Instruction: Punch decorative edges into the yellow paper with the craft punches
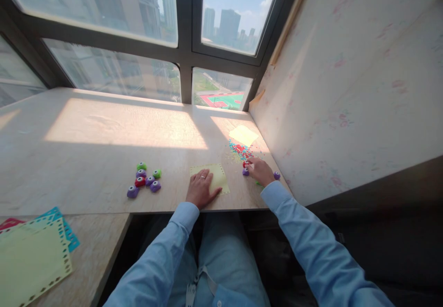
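Observation:
My left hand (201, 189) lies flat with fingers spread on a pale yellow sheet of paper (218, 178), whose edges carry rows of small punched holes. My right hand (260, 171) has its fingers closed on a small red craft punch (246, 164). Just below that sits a purple craft punch (245, 172). Another purple punch (277, 175) stands to the right of the hand, and a green one (258, 183) is mostly hidden beneath it. Behind the right hand spreads a heap of red, blue and yellow paper bits (240, 149).
Several green, purple and red punches (140, 181) cluster on the wooden tabletop (100, 173) to the left. A yellow sheet (244, 135) lies behind the paper bits. Large punched sheets (32, 256) rest at the lower left. A wall (346, 90) bounds the right side, and windows the back.

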Tool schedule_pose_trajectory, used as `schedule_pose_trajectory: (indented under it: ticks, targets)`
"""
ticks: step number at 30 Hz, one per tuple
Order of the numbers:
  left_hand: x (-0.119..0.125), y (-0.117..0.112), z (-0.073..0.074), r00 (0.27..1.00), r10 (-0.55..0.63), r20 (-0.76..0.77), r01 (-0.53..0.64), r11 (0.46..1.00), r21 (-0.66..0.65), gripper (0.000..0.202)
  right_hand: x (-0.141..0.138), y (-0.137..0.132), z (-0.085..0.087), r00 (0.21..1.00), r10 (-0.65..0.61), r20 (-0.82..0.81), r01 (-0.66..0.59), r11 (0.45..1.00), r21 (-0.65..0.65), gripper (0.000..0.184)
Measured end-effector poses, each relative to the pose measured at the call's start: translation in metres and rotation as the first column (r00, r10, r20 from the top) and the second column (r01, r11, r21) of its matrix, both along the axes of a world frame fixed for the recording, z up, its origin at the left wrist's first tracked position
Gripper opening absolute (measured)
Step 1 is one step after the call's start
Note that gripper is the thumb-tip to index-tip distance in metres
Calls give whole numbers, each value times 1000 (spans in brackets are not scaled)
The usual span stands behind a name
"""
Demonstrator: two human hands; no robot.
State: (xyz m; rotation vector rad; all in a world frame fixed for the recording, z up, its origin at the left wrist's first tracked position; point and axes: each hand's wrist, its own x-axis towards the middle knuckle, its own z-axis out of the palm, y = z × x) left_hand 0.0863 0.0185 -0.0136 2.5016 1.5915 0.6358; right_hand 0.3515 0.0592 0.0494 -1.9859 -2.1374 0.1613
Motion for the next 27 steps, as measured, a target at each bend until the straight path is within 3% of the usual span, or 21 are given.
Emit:
schedule_pose_trajectory:
  ticks: [3,8,12,16,19,27]
  targets:
    - [0,0,0,1000,3,2,-3,1000,2,51,7,15,1,998,-55,4,55,998,-10,26]
    - [0,0,0,1000,3,12,-3,1000,3,49,11,37,-2,998,42,55,-34,989,-141,13]
    - [0,-1,0,1000,2,12,-2,1000,1,50,12,43,-1,995,90,35,-84,987,-140,11]
    - [1,-1,2,1000,5,17,-5,1000,4,45,12,38,4,976,195,-99,-200,979,-41,16]
    - [1,-2,3,1000,8,20,-8,1000,5,43,8,29,6,905,332,-266,-330,943,51,20]
    - [2,-2,3,1000,10,13,-10,1000,-1,41,-18,10,-1,830,448,-332,-482,876,-21,25]
